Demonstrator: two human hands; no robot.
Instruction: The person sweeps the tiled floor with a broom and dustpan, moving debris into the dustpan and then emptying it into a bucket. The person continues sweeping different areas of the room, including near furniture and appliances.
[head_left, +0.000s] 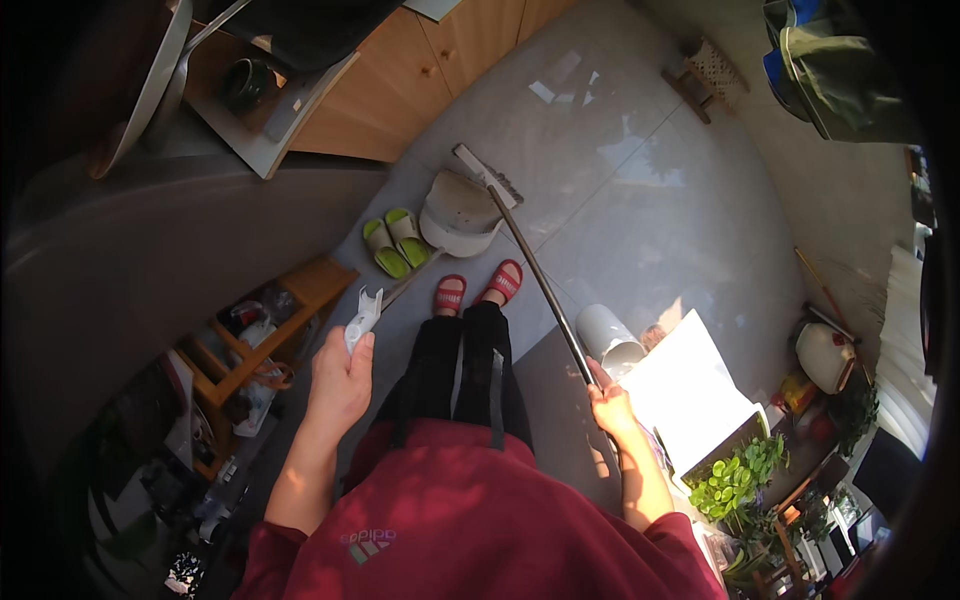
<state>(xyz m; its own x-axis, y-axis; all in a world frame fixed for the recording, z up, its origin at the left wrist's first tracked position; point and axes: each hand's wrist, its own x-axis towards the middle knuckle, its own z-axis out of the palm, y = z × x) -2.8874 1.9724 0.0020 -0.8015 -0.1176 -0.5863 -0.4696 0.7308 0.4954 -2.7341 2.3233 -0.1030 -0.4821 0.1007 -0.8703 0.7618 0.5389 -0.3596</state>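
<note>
My left hand (343, 375) is closed around the pale plastic grip at the top of the dustpan's handle (364, 319). Beyond my feet, the white long-handled dustpan (463, 214) rests on the floor. My right hand (609, 399) grips the dark metal pole (544, 281) of a broom. Its white head (487, 176) with grey bristles lies at the dustpan's far right edge, on or just above the floor; I cannot tell which. Some specks show on the pan's surface.
Green slippers (395, 242) sit left of the dustpan. Wooden cabinets (375, 82) line the upper left, a wooden shelf (247, 367) the lower left. At right are a white cylindrical bin (609, 335), a sunlit white panel (686, 390) and a potted plant (731, 480). A small wooden stool (705, 79) stands farther off.
</note>
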